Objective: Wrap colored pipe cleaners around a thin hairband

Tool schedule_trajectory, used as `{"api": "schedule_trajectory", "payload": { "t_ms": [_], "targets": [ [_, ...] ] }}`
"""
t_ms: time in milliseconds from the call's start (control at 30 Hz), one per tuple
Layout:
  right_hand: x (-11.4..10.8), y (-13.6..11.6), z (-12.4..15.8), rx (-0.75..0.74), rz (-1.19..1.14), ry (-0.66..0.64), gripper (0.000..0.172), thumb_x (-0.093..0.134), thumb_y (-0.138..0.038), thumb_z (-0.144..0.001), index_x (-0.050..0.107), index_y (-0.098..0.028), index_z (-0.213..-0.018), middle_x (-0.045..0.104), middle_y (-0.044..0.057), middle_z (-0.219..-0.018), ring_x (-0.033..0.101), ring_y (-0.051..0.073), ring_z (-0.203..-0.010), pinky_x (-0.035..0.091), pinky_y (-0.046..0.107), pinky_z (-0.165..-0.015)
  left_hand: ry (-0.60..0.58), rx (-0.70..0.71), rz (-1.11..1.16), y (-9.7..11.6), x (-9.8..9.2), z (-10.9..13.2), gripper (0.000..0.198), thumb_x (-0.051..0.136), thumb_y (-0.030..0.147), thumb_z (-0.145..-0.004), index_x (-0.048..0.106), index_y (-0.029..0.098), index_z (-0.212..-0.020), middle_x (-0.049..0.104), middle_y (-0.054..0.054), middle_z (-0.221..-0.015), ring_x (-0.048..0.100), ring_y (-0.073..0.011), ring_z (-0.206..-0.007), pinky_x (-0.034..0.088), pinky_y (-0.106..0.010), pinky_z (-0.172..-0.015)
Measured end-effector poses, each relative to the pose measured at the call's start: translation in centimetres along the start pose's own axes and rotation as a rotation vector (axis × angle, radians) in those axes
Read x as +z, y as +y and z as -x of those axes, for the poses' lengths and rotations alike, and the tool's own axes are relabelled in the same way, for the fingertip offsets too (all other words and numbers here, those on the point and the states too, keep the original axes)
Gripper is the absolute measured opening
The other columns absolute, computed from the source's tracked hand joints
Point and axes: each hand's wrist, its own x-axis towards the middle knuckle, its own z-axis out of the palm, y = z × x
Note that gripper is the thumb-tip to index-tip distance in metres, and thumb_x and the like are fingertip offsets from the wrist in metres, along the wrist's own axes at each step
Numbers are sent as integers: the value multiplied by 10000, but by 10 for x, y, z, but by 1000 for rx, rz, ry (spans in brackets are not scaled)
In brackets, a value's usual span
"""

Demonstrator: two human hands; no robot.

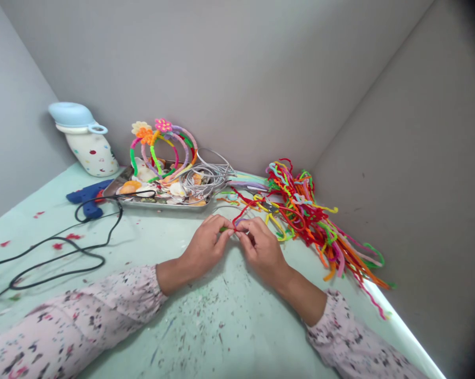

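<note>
A red pipe cleaner (241, 211) rises from between my fingertips, which meet near the middle of the table. My left hand (208, 243) pinches it with thumb and forefinger, and a bit of green shows at those fingers. My right hand (262, 246) pinches at the same spot from the other side, with a short purple piece showing by the forefinger. The exact join between the fingers is hidden. Just beyond my right hand lie yellow-handled pliers (272, 208).
A metal tray (162, 208) holds craft pieces, flowered hoops (163, 152) and coiled grey wire (208, 179). Many coloured pipe cleaners (320, 223) are heaped at right. A blue glue gun (89, 197) with a black cord (59, 250) lies left, before a white bottle (91, 150). Grey walls enclose the back.
</note>
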Motion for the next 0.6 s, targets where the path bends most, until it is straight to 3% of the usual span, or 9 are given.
{"api": "schedule_trajectory", "payload": {
  "t_ms": [367,600],
  "targets": [
    [1,4,1,17,-37,-58,115,471,-221,-911,527,-212,-1012,594,49,-928,562,173,-808,435,288,-705,-18,13,-14,1,-1,-1,119,470,213,-899,583,180,-878,627,-42,-880,552,-189,-869,427,-329,-812],
    [-1,2,-1,22,-9,-70,96,447,-229,-927,524,-211,-983,576,46,-903,551,180,-839,421,296,-731,-17,13,-18,1,0,0,113,475,203,-897,583,179,-873,617,-37,-868,542,-185,-860,422,-324,-800]
  ]
}}
